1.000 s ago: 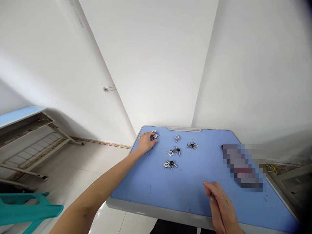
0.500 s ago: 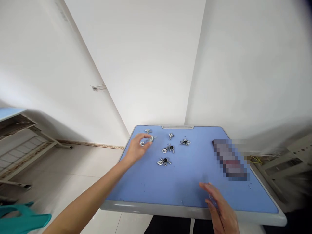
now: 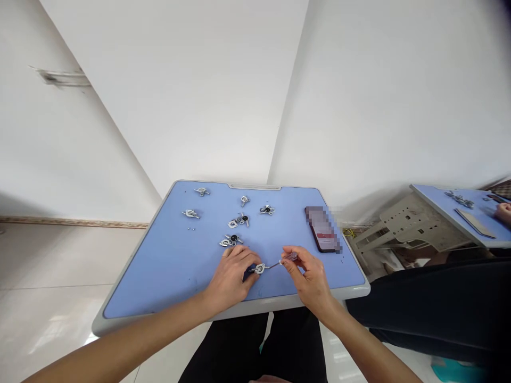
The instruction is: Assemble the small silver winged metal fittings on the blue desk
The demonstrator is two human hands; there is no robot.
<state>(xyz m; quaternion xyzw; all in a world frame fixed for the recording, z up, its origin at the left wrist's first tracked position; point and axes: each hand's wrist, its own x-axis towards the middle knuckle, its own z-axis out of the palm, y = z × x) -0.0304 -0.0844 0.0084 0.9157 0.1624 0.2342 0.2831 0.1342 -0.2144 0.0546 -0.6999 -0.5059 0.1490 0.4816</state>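
My left hand [image 3: 235,274] pinches a small metal valve [image 3: 260,268] with an oval flange, down near the table's front edge. In my right hand [image 3: 309,274] is a small screwdriver [image 3: 275,264] with a clear handle, gripped between thumb and fingers. Its thin shaft points left, and the tip meets the right side of the valve. Just beyond my left hand lies a metal valve with a black round part [image 3: 233,238]. Another black-centred valve [image 3: 245,218] sits farther back beside a loose flange plate [image 3: 232,224].
More metal valves lie at the far left [image 3: 202,191], left [image 3: 190,214] and back [image 3: 266,210] of the blue table [image 3: 159,276]. Tiny screws [image 3: 191,229] are nearby. A phone [image 3: 322,231] rests at right. Another person's hand [image 3: 503,213] shows at a second table [image 3: 439,199].
My left hand has brought a valve from the far left to the front edge. My right hand has come in beside it, the screwdriver now plainly visible. The view has turned right.
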